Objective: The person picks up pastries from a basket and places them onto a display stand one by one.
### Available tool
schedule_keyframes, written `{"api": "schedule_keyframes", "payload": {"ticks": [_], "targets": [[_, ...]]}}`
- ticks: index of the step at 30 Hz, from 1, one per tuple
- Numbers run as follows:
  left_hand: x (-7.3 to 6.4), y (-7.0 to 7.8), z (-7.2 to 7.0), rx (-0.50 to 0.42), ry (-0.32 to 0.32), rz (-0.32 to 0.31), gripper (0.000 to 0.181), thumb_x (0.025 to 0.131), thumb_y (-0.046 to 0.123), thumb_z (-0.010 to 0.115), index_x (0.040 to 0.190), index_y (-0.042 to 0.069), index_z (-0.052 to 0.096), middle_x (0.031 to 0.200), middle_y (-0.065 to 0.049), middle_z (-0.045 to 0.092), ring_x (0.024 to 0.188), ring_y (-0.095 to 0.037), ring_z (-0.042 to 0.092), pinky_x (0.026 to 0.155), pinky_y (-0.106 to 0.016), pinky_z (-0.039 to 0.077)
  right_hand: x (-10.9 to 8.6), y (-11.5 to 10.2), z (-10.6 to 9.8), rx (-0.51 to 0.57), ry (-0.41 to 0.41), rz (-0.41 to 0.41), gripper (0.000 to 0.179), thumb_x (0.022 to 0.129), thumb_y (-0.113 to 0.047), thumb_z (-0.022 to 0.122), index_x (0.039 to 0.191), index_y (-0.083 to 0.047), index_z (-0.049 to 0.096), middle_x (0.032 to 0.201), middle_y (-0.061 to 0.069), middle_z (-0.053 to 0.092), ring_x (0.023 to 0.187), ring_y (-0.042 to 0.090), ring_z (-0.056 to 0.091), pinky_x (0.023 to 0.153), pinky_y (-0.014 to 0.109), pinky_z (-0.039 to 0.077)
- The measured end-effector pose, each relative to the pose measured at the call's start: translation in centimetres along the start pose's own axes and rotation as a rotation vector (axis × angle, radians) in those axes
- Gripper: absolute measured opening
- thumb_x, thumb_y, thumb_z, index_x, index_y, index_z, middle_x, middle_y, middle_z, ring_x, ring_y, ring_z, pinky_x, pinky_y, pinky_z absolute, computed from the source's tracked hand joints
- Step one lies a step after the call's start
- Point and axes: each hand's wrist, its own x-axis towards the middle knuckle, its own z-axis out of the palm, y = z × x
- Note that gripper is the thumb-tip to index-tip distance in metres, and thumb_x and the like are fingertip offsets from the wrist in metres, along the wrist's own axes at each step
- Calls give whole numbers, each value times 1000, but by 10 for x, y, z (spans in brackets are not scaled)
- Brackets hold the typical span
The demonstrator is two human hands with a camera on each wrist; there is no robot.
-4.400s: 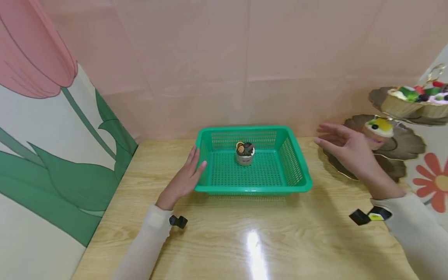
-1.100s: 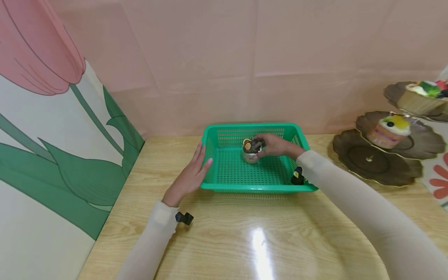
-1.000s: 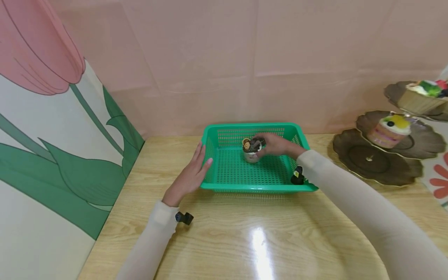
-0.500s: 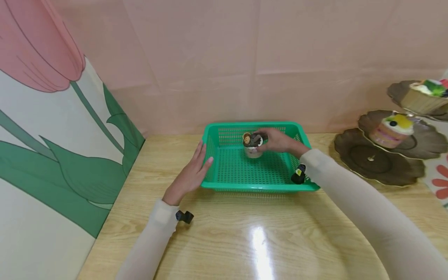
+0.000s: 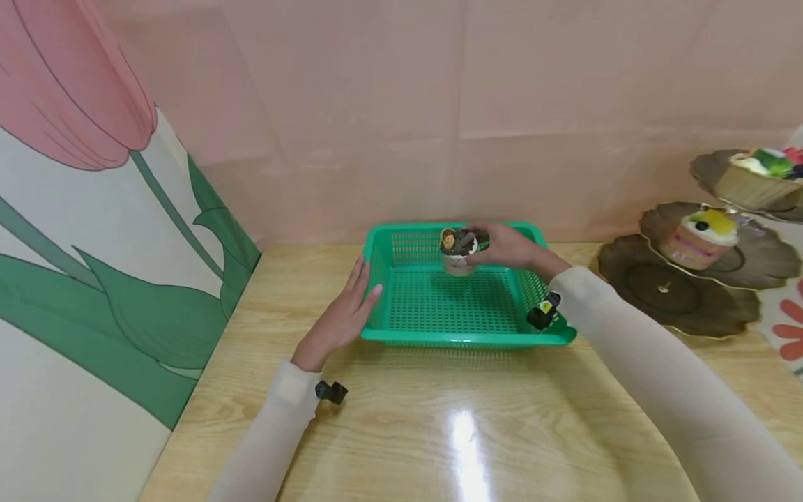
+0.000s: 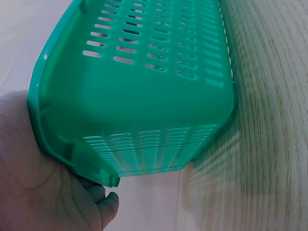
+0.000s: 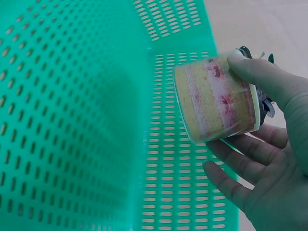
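A clear cup of layered cake (image 5: 460,261) with a dark cookie topping hangs over the basket floor. My right hand (image 5: 509,245) grips it from the right side. In the right wrist view the thumb and fingers pinch the cake cup (image 7: 216,98) near its upper edge, its pink and yellow layers showing. My left hand (image 5: 340,315) lies with straight fingers along the left rim of the green basket (image 5: 467,339). The left wrist view shows the palm (image 6: 38,192) against the rim of that basket (image 6: 96,101).
A tiered stand of brown scalloped plates (image 5: 677,296) stands at the right. Its middle plate carries a cake cup with yellow fruit (image 5: 699,240); a fruit-topped cupcake (image 5: 755,181) sits higher. Behind the wooden table (image 5: 401,418) hangs a pink cloth (image 5: 351,118).
My right hand came from beside the stand into the basket and took hold of the cookie-topped cake cup. It has since raised the cup off the basket floor. The left hand keeps its place.
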Motion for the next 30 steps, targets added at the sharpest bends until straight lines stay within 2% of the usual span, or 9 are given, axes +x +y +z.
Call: {"api": "schedule_keyframes", "payload": {"ticks": [5, 8, 14, 19, 22, 30], "targets": [[0, 0, 1, 1, 5, 3, 79, 108, 60, 17, 163, 7, -2, 169, -1, -17, 155, -23, 0, 122, -49, 16, -4, -8, -14, 27, 57, -45, 64, 81, -28, 89, 134, -6, 60, 121, 11, 67, 111, 27, 62, 90, 42, 51], [0, 0, 1, 5, 5, 2, 79, 107, 60, 16, 163, 7, -2, 169, -2, -17, 155, -22, 0, 122, -49, 16, -9, -13, -23, 24, 88, -39, 65, 80, -30, 90, 134, -7, 61, 120, 9, 67, 109, 24, 62, 87, 36, 51], [-1, 2, 0, 1, -2, -8, 79, 107, 61, 16, 163, 8, -2, 168, 4, -20, 155, -22, 0, 123, -48, 15, -22, -23, -36, 37, 115, -34, 65, 82, -30, 88, 137, -8, 60, 120, 10, 67, 109, 25, 64, 81, 24, 53], [-1, 1, 0, 0, -2, -8, 79, 107, 61, 16, 163, 8, -2, 168, 2, -19, 155, -23, 1, 123, -48, 16, -37, -30, -44, 34, 124, -23, 67, 85, -33, 85, 141, -9, 56, 121, 10, 66, 110, 27, 63, 81, 24, 52], [-1, 1, 0, 1, -3, -17, 79, 107, 62, 16, 163, 9, -2, 167, 7, -21, 155, -22, 1, 123, -48, 16, -44, -33, -47, 53, 143, -25, 66, 86, -30, 85, 141, -8, 56, 121, 11, 65, 109, 28, 63, 80, 22, 52], [-1, 0, 0, -2, -1, -16, 78, 107, 62, 16, 163, 11, -2, 167, 8, -21, 155, -22, 2, 122, -49, 16, -65, -42, -43, 81, 191, -35, 64, 86, -28, 84, 140, -8, 56, 122, 10, 63, 107, 26, 62, 80, 20, 52]]}}
